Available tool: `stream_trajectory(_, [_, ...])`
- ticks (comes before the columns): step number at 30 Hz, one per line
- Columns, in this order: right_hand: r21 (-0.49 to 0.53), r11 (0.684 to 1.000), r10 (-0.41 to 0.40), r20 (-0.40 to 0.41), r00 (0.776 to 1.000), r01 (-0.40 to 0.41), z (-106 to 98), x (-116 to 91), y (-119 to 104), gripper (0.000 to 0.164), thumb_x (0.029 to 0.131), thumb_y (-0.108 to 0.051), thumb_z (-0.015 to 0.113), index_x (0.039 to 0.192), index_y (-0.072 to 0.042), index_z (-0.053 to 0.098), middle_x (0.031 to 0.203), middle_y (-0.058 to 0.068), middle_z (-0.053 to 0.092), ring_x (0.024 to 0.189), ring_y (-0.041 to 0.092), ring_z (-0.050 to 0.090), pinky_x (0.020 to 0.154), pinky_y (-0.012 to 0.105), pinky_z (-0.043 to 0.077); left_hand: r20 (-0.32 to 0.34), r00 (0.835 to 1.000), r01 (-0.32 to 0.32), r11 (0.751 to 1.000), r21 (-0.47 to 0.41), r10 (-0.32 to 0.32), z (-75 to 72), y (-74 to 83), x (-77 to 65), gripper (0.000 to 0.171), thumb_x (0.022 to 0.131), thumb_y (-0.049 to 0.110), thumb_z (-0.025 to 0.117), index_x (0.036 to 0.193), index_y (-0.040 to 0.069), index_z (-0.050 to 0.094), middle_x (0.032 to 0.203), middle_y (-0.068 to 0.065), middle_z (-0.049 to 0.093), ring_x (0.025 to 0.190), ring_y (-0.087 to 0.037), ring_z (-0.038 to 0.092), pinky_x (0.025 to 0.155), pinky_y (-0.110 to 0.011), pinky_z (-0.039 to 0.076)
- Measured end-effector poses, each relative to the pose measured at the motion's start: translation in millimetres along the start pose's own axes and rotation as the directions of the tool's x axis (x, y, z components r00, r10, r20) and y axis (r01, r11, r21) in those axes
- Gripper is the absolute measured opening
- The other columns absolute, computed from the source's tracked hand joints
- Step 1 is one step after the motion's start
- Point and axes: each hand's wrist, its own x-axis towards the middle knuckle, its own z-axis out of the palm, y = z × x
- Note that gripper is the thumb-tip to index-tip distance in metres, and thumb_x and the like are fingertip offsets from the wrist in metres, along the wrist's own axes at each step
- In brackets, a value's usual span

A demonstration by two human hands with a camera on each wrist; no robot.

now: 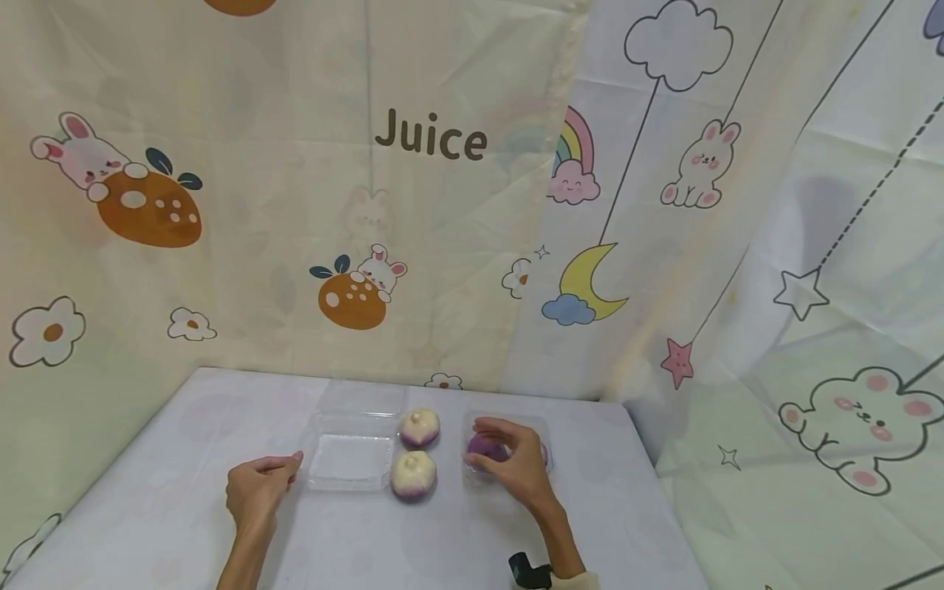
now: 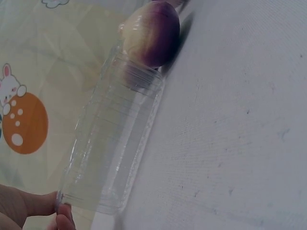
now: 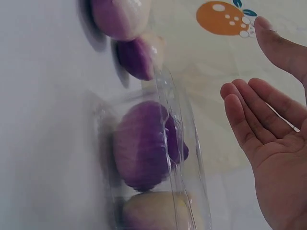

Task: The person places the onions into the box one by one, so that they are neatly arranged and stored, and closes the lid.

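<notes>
My left hand (image 1: 258, 489) pinches the left edge of an open clear plastic box (image 1: 352, 463) between thumb and fingers. In the left wrist view, the hand (image 2: 21, 207) grips that box's rim at its near corner. Two round cream-and-purple bulbs, a far one (image 1: 419, 428) and a near one (image 1: 414, 475), stand on the table beside the box. My right hand (image 1: 516, 460) hovers over a second clear box (image 1: 542, 426). In the right wrist view its fingers (image 3: 261, 112) are spread from the thumb, holding nothing. A purple bulb (image 3: 141, 148) and a cream-purple bulb (image 3: 153, 211) lie in that box.
A white-covered table (image 1: 605, 508) bears everything. The first box's clear lid (image 1: 361, 399) lies folded back behind it. Printed cloth (image 1: 442, 246) hangs along the back and right side of the table. A black strap piece (image 1: 527, 571) shows at my right wrist.
</notes>
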Motion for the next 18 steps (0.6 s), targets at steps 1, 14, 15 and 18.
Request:
stream_trajectory(1, [0.010, 1.000, -0.002, 0.006, 1.000, 0.002, 2, 0, 0, 0.054, 0.079, -0.012, 0.099, 0.129, -0.010, 0.077, 0.125, 0.012, 0.081, 0.111, 0.043, 0.078, 0.109, 0.045, 0.063, -0.001, 1.000, 0.000, 1.000, 0.001, 0.000, -0.1, 0.1, 0.0, 0.023, 0.094, 0.018, 0.085, 0.090, -0.004, 0.083, 0.064, 0.000, 0.075, 0.060, -0.019, 0.069, 0.054, -0.026, 0.048])
stream_trajectory(14, [-0.007, 0.997, -0.071, 0.076, 0.995, 0.071, 24, 0, 0, 0.064, 0.076, -0.018, 0.101, 0.133, -0.005, 0.075, 0.127, 0.010, 0.081, 0.114, 0.038, 0.079, 0.105, 0.045, 0.064, 0.005, 1.000, 0.007, 1.000, -0.002, -0.007, -2.0, -0.4, -0.5, 0.022, 0.094, 0.018, 0.084, 0.089, -0.003, 0.083, 0.061, 0.004, 0.073, 0.060, -0.018, 0.070, 0.053, -0.025, 0.049])
stream_trajectory(15, [-0.005, 0.998, -0.066, 0.080, 0.995, 0.067, 25, 0, 1, 0.065, 0.075, -0.018, 0.102, 0.133, -0.006, 0.075, 0.128, 0.009, 0.081, 0.115, 0.039, 0.078, 0.105, 0.044, 0.064, 0.005, 1.000, 0.008, 1.000, 0.000, -0.008, -1.8, -0.5, -0.6, 0.022, 0.094, 0.018, 0.084, 0.088, -0.003, 0.083, 0.060, 0.004, 0.073, 0.060, -0.018, 0.070, 0.053, -0.025, 0.049])
stream_trajectory(18, [0.009, 0.998, -0.063, 0.094, 0.994, 0.062, 29, -1, 3, 0.066, 0.075, -0.018, 0.102, 0.134, -0.007, 0.074, 0.130, 0.011, 0.080, 0.117, 0.042, 0.077, 0.106, 0.042, 0.064, 0.005, 1.000, 0.006, 1.000, 0.003, -0.006, -1.1, -0.5, -0.5, 0.023, 0.094, 0.019, 0.085, 0.088, -0.003, 0.083, 0.060, 0.004, 0.073, 0.059, -0.018, 0.070, 0.053, -0.025, 0.049])
